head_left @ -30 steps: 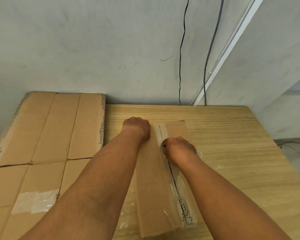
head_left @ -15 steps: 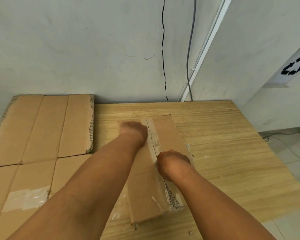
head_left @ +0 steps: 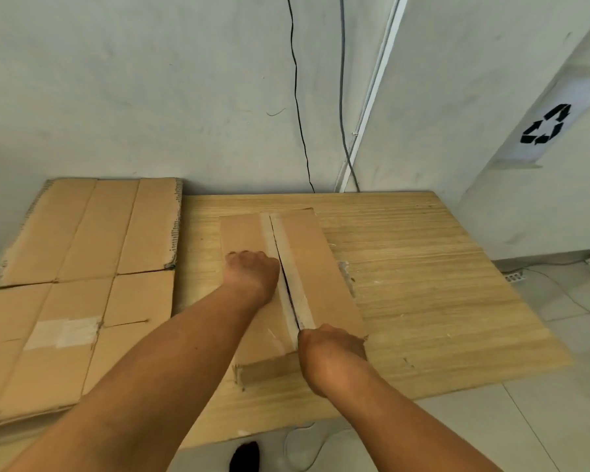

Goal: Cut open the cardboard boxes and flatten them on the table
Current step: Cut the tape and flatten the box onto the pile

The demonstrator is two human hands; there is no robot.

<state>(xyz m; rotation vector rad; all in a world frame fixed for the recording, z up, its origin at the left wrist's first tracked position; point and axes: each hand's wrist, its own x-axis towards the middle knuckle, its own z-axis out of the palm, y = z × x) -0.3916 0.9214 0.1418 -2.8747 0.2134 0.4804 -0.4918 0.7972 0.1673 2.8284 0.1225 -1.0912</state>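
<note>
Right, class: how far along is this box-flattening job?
Done: flattened cardboard lies at the table's left. In hand: the left hand steadies the box; the right hand sits at the near end of its slit tape seam. Left: opening and flattening this box.

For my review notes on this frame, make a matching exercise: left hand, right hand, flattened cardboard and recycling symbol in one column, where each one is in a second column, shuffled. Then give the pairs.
Column one
1. left hand
2. right hand
3. flattened cardboard
4. recycling symbol

Column two
a. on the white surface at far right
b. at the near end of the taped seam
c. lying flat, left of the box
d. on the box's left flap

Pairs: 1-d, 2-b, 3-c, 4-a
</note>
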